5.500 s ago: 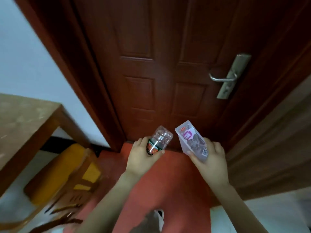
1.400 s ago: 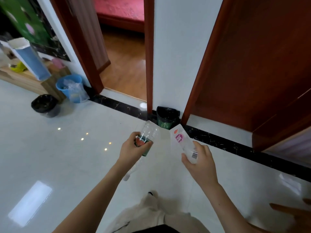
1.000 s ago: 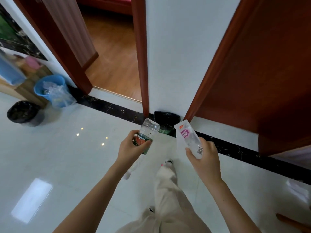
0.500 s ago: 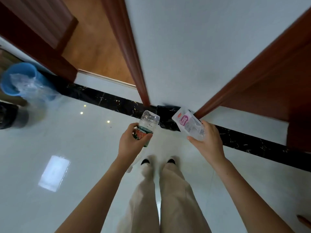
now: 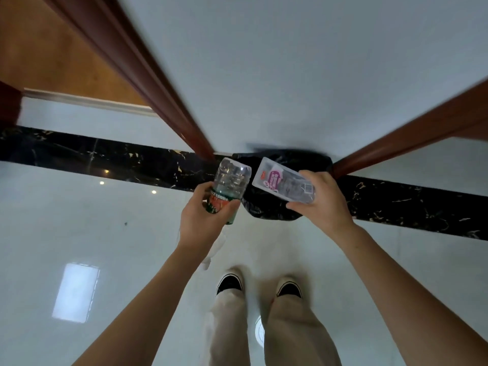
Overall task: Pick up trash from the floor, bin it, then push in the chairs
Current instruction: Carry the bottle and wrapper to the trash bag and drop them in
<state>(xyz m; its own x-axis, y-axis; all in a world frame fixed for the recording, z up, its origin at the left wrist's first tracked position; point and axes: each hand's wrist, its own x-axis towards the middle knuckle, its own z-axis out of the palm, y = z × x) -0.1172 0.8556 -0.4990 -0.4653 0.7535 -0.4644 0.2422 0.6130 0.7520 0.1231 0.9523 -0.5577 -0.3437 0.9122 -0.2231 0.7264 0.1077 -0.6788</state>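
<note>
Basically, we had the left hand (image 5: 203,220) wrapped round the labelled middle of the empty clear bottle (image 5: 232,180), just left of the black-bagged bin (image 5: 266,211). The right hand (image 5: 324,204) pinched the clear plastic pack (image 5: 282,182) by its near end, right over the bin. Both looked light. We judged the bottle thin, crushable and slick and the pack stiffer, so mid-body and end grips suited them.

white wall (image 5: 290,62) | red-brown door frame (image 5: 142,75) | black marble strip (image 5: 79,154) | glossy floor (image 5: 79,233) (light reflections) | black shoes (image 5: 229,282)
</note>
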